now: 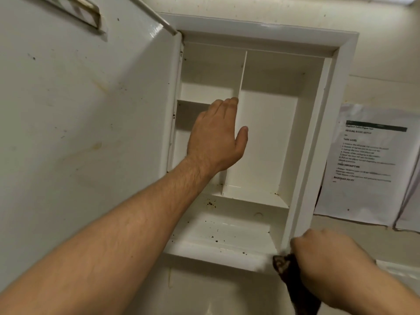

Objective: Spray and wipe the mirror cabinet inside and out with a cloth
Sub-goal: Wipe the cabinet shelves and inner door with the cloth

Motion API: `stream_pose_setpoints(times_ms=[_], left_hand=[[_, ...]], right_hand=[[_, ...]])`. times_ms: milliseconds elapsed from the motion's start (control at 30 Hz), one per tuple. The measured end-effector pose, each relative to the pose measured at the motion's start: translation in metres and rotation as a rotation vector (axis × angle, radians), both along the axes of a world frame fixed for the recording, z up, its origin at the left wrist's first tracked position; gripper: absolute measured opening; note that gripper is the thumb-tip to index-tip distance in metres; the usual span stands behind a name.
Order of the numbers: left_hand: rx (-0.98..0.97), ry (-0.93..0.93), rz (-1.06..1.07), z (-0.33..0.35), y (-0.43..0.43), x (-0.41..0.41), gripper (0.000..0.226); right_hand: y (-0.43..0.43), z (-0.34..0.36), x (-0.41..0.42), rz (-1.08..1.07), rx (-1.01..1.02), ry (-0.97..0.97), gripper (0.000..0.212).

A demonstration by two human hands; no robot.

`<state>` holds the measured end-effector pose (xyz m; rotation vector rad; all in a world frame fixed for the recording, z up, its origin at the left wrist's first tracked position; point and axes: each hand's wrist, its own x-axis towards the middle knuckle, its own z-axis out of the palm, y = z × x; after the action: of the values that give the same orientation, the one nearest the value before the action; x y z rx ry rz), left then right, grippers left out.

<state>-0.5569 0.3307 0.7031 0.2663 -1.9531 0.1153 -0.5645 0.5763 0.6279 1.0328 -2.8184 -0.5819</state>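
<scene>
The white mirror cabinet (322,123) is set in the wall, its door (79,105) swung open to the left. Inside are a vertical divider, a small upper-left shelf and a lower shelf speckled with dark crumbs. My left hand (218,139) reaches into the cabinet, fingers together and slightly spread from the thumb, fingertips at the divider's edge by the small shelf; it holds nothing. My right hand (327,260) is at the cabinet's lower right corner, closed on a dark brown cloth (295,289) that hangs below the fist. No spray bottle is visible.
A printed paper sheet (368,164) is taped to the wall right of the cabinet, with another sheet's edge beyond it. The inner face of the door is stained and scuffed. Below the cabinet is a pale wall surface.
</scene>
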Motion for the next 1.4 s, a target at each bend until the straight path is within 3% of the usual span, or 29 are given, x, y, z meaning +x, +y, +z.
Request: stream_pose_setpoints(times_ms=[100, 167, 267, 333, 367, 433, 567, 667, 733, 833, 900, 933, 1000, 1133, 1233, 1400], left_hand=[[0.020, 0.023, -0.023, -0.004, 0.001, -0.003, 0.066], [0.019, 0.039, -0.039, -0.005, 0.001, -0.002, 0.066], [-0.024, 0.012, -0.045, -0.007, -0.002, 0.006, 0.065], [-0.054, -0.029, -0.044, -0.009, -0.006, 0.013, 0.068], [-0.065, -0.053, -0.041, -0.009, -0.008, 0.018, 0.069], [-0.062, -0.081, -0.022, -0.010, -0.007, 0.028, 0.071], [-0.063, -0.067, 0.045, -0.007, -0.011, 0.047, 0.069], [-0.043, 0.002, 0.049, 0.003, -0.017, 0.065, 0.066], [-0.007, 0.083, 0.017, 0.011, -0.020, 0.076, 0.063], [0.021, 0.189, 0.013, 0.020, -0.024, 0.089, 0.059], [-0.003, 0.221, 0.020, 0.023, -0.029, 0.095, 0.054], [-0.007, 0.217, 0.028, 0.023, -0.031, 0.098, 0.052], [0.004, 0.191, 0.070, 0.021, -0.037, 0.103, 0.048], [-0.002, 0.175, 0.125, 0.017, -0.049, 0.104, 0.043], [-0.025, 0.166, 0.140, 0.017, -0.049, 0.100, 0.044], [-0.022, 0.173, 0.163, 0.015, -0.047, 0.091, 0.041]], right_hand=[[0.014, 0.009, -0.032, -0.073, -0.279, -0.190, 0.021], [0.016, 0.018, -0.050, -0.060, -0.623, -0.389, 0.028], [0.003, 0.031, -0.057, -0.198, -1.184, -0.899, 0.020], [-0.013, 0.039, -0.049, -0.290, -1.424, -1.254, 0.030], [-0.020, 0.044, -0.047, -0.272, -1.496, -1.330, 0.039], [-0.034, 0.058, -0.037, -0.172, -1.600, -1.397, 0.055], [-0.066, 0.100, -0.013, 0.164, -1.949, -1.527, 0.035], [-0.102, 0.136, 0.008, 0.494, -2.181, -1.281, 0.019], [-0.135, 0.152, 0.022, 0.650, -2.134, -0.856, 0.007], [-0.180, 0.155, 0.024, 0.868, -1.805, -0.065, 0.050], [-0.203, 0.155, 0.013, 0.842, -1.472, 0.432, 0.065], [-0.212, 0.153, 0.004, 0.776, -1.269, 0.577, 0.065], [-0.231, 0.150, -0.008, 0.593, -0.967, 0.587, 0.063], [-0.258, 0.176, -0.013, 0.357, -0.913, 0.219, 0.081], [-0.269, 0.195, -0.020, 0.321, -0.834, 0.012, 0.084], [-0.261, 0.201, -0.033, 0.447, -0.511, 0.020, 0.053]])
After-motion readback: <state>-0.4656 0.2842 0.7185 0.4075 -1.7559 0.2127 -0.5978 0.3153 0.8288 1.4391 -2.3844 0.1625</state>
